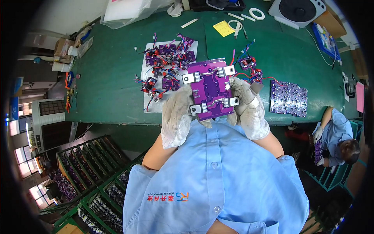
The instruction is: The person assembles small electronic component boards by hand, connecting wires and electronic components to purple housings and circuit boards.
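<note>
“Across the upper half, what fills most space?”

“The green bench (105,66). Its front edge runs just ahead of the blue shirt (253,183).”

“Where is there room to move?”

“Left of the white sheet (159,107), where a wide stretch of green top shows. The sheet itself is crowded with small boards (168,48), just beyond the left hand (177,111).”

“And on the right?”

“The panel (288,98) lies by the front edge, near the right hand (249,105), with a narrow strip of green between.”

“Where's the purple board (212,91)?”

“Up before the shirt, its broad face turned to the camera. Whether it sits over the front edge or short of it, I can't tell.”

“How are the hands set?”

“Both are gloved and gripping it, one at each side edge, fingers (205,123) curled behind and just showing under its lower edge. The bare forearms (156,152) angle inward from beside the shirt.”

“Anything smaller?”

“Wired boards (248,62) just beyond the right hand, a red lead (269,78) reaching from them toward the panel. Then four metal tabs (191,78) on the purple board, two along each side.”
</note>
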The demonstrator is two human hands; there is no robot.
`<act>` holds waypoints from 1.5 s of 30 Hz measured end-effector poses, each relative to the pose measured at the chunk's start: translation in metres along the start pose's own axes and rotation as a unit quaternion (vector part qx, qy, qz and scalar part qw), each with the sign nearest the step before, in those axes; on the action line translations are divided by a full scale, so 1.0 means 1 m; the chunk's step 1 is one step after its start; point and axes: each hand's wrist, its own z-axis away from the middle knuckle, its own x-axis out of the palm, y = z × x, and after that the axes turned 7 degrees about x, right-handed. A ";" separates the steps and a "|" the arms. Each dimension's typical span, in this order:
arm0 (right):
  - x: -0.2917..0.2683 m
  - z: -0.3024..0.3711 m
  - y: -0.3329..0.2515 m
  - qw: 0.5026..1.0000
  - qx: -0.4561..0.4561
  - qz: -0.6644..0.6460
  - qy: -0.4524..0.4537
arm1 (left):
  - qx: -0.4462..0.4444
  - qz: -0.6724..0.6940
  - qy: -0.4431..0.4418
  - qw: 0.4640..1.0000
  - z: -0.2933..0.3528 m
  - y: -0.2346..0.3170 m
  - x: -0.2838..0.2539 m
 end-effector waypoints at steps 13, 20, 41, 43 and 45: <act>-0.020 -0.006 -0.001 0.999 -0.022 0.037 -0.025 | -0.103 0.735 -0.043 0.668 -0.029 0.002 0.015; -0.053 -0.011 0.013 1.000 -0.003 -0.008 -0.018 | -0.223 0.457 0.008 0.861 -0.033 0.024 0.033; -0.156 -0.056 0.023 0.986 0.045 0.101 -0.127 | 0.271 -0.292 -0.170 0.901 -0.009 0.008 0.100; -0.152 -0.056 0.012 0.944 0.092 0.234 -0.215 | 0.282 -0.300 -0.179 0.893 0.013 -0.033 0.111; -0.139 -0.066 0.023 0.930 0.120 0.280 -0.203 | 0.258 -0.330 -0.223 0.880 0.039 -0.078 0.121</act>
